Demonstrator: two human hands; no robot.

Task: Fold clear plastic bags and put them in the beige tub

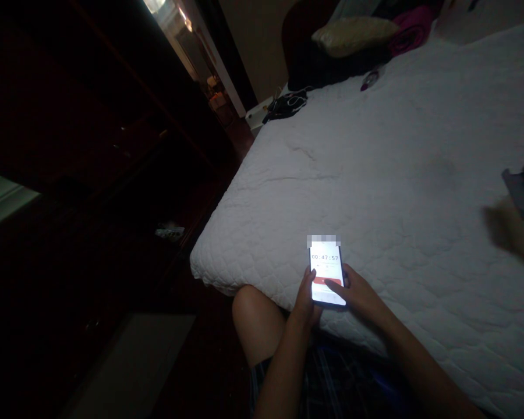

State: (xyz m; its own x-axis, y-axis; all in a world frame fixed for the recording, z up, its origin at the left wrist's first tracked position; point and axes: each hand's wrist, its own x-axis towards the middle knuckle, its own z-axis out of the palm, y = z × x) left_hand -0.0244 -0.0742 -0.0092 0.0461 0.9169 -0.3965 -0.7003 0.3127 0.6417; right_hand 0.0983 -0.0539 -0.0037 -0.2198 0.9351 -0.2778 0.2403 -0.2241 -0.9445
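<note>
A lit smartphone [326, 267] is held upright in front of me, just above the white quilted bed cover. Its screen shows a timer reading 00:47:57 and a red bar near the bottom. Wrapped round the phone's left side, my left hand [306, 297] has its thumb at the screen's edge. My right hand [353, 291] grips the right side, its thumb lying over the red bar. The fingers behind the phone are hidden.
The bed [375, 163] fills the middle and right. Dark cables [286, 106] lie at its far corner, near a pale pillow [356, 35] and a magenta roll [413, 29]. A blurred hand [513, 230] enters at right, by a grey object [521, 189]. Dark furniture stands left.
</note>
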